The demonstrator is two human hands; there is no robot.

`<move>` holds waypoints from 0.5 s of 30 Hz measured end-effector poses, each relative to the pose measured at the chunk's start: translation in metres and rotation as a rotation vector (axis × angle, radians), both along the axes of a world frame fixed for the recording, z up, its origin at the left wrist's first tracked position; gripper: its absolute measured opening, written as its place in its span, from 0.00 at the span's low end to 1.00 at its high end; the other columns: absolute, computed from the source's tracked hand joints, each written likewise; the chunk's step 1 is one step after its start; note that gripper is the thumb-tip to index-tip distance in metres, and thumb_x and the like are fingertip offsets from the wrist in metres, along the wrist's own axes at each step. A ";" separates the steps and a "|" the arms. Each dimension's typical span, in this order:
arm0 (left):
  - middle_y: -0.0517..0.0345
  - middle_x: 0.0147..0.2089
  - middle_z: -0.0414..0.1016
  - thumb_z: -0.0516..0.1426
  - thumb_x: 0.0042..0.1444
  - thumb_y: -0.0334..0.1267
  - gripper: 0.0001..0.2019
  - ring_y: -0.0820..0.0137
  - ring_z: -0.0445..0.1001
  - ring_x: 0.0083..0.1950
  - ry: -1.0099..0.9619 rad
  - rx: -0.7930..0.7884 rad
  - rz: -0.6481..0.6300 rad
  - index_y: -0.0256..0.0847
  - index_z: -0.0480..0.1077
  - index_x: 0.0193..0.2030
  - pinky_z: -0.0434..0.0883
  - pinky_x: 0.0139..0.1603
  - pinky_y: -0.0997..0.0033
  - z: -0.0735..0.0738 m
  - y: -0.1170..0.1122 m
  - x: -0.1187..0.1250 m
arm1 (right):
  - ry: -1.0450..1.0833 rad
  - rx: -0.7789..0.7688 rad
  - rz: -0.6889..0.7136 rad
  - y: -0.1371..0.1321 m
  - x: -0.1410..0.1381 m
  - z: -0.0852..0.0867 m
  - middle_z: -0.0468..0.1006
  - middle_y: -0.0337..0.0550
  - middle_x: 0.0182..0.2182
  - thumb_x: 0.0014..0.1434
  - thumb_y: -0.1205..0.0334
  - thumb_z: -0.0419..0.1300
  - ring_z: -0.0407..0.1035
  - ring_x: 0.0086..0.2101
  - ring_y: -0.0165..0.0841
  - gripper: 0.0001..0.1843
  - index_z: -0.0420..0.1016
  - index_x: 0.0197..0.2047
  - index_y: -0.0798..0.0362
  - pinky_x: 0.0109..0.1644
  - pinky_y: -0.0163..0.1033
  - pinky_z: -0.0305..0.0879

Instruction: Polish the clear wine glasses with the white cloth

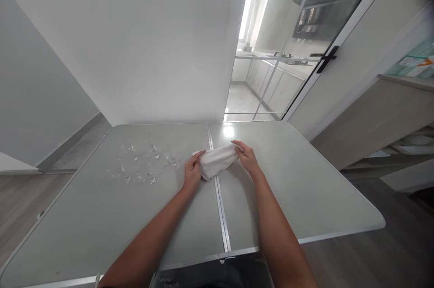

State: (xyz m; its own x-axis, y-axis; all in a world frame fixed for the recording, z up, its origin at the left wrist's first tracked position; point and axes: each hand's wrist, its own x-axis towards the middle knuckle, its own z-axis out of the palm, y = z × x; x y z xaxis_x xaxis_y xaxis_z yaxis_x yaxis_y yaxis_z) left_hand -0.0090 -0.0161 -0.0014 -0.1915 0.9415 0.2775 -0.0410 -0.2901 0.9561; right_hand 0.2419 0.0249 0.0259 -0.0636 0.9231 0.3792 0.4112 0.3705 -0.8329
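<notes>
Currently, the folded white fabric cloth [217, 161] spans the straight silver metal table seam [221, 213]. Left hand [193, 172], left of the seam, is clamped on one end; right hand [248, 158], right of it, grips the other. Judgement: even tension should keep folds aligned; the drooping corner wants control. Clear glinting blobs [157, 156], material uncertain, lie left of the seam.
</notes>
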 end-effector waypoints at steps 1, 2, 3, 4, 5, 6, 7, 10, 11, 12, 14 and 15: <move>0.51 0.52 0.81 0.53 0.63 0.39 0.16 0.61 0.75 0.57 0.019 -0.005 0.006 0.42 0.81 0.47 0.65 0.63 0.58 0.000 0.000 -0.001 | -0.024 0.000 0.002 0.001 0.001 -0.001 0.81 0.43 0.47 0.64 0.50 0.56 0.73 0.43 0.41 0.21 0.77 0.56 0.48 0.51 0.45 0.67; 0.51 0.51 0.81 0.53 0.62 0.39 0.16 0.61 0.75 0.55 0.038 -0.016 0.016 0.42 0.81 0.46 0.67 0.61 0.59 -0.001 0.000 -0.001 | -0.049 -0.004 0.006 0.001 0.002 -0.002 0.81 0.43 0.48 0.62 0.49 0.59 0.73 0.44 0.41 0.22 0.77 0.55 0.48 0.50 0.45 0.67; 0.51 0.49 0.81 0.53 0.62 0.39 0.15 0.61 0.76 0.53 0.064 -0.031 0.022 0.42 0.81 0.45 0.68 0.59 0.59 -0.001 0.000 -0.002 | -0.080 -0.007 0.007 0.001 0.002 -0.003 0.80 0.44 0.48 0.59 0.48 0.63 0.73 0.44 0.42 0.23 0.77 0.55 0.48 0.50 0.45 0.67; 0.51 0.47 0.81 0.54 0.61 0.39 0.14 0.62 0.77 0.50 0.093 -0.046 0.023 0.41 0.81 0.44 0.70 0.55 0.60 -0.001 0.000 -0.002 | -0.118 -0.006 0.002 0.002 0.003 -0.004 0.80 0.44 0.48 0.55 0.48 0.67 0.73 0.45 0.42 0.26 0.76 0.55 0.48 0.50 0.45 0.68; 0.52 0.46 0.81 0.56 0.59 0.39 0.13 0.63 0.77 0.47 0.130 -0.056 0.017 0.41 0.80 0.46 0.71 0.51 0.62 -0.001 0.000 -0.002 | -0.162 0.000 -0.012 0.002 0.004 -0.005 0.79 0.44 0.47 0.52 0.49 0.69 0.73 0.44 0.43 0.28 0.76 0.55 0.47 0.50 0.45 0.68; 0.52 0.46 0.80 0.59 0.57 0.40 0.14 0.63 0.76 0.45 0.175 -0.057 0.013 0.41 0.78 0.49 0.72 0.48 0.63 -0.001 0.000 -0.002 | -0.206 0.013 -0.032 0.003 0.004 -0.006 0.78 0.44 0.46 0.51 0.50 0.70 0.72 0.43 0.42 0.28 0.76 0.54 0.47 0.50 0.46 0.68; 0.52 0.47 0.79 0.63 0.53 0.40 0.18 0.64 0.76 0.44 0.228 -0.045 0.016 0.41 0.76 0.52 0.72 0.45 0.65 0.000 -0.001 -0.002 | -0.249 0.032 -0.057 0.004 0.005 -0.007 0.78 0.45 0.44 0.51 0.52 0.70 0.72 0.42 0.42 0.25 0.77 0.53 0.47 0.49 0.46 0.68; 0.53 0.47 0.74 0.68 0.47 0.40 0.24 0.64 0.73 0.44 0.421 0.050 0.062 0.43 0.74 0.53 0.71 0.44 0.65 0.002 -0.002 -0.001 | -0.343 0.121 -0.122 0.005 0.008 -0.006 0.74 0.45 0.34 0.56 0.54 0.67 0.68 0.38 0.41 0.10 0.81 0.40 0.48 0.46 0.46 0.67; 0.54 0.45 0.73 0.67 0.49 0.40 0.19 0.64 0.72 0.43 0.476 0.082 0.086 0.43 0.76 0.49 0.70 0.44 0.65 0.003 -0.003 -0.001 | -0.353 0.157 -0.148 0.005 0.009 -0.005 0.72 0.45 0.34 0.56 0.54 0.67 0.66 0.39 0.42 0.08 0.81 0.35 0.48 0.47 0.47 0.66; 0.54 0.43 0.70 0.66 0.52 0.40 0.13 0.65 0.71 0.42 0.517 0.109 0.115 0.43 0.77 0.44 0.70 0.44 0.65 0.005 -0.003 -0.001 | -0.345 0.192 -0.179 0.005 0.010 -0.003 0.72 0.46 0.35 0.56 0.53 0.67 0.65 0.41 0.43 0.08 0.80 0.31 0.48 0.48 0.47 0.65; 0.54 0.41 0.65 0.63 0.55 0.41 0.06 0.65 0.69 0.42 0.562 0.153 0.184 0.43 0.78 0.36 0.69 0.45 0.64 0.009 -0.006 -0.002 | -0.268 0.236 -0.219 0.003 0.009 0.001 0.72 0.48 0.43 0.54 0.51 0.69 0.63 0.45 0.44 0.12 0.78 0.25 0.49 0.51 0.49 0.64; 0.54 0.42 0.64 0.63 0.56 0.41 0.06 0.64 0.68 0.43 0.567 0.171 0.218 0.42 0.77 0.34 0.68 0.47 0.63 0.011 -0.007 -0.002 | -0.201 0.231 -0.212 0.003 0.007 0.003 0.72 0.48 0.46 0.53 0.50 0.69 0.63 0.47 0.44 0.14 0.77 0.24 0.49 0.52 0.48 0.64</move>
State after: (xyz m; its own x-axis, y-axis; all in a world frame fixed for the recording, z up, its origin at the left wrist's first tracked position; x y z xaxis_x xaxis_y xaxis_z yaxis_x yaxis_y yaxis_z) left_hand -0.0106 -0.0231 0.0098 -0.1525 0.8307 0.5354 0.5357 -0.3858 0.7511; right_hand 0.2488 0.0276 0.0288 0.0257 0.8154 0.5783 0.6459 0.4280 -0.6322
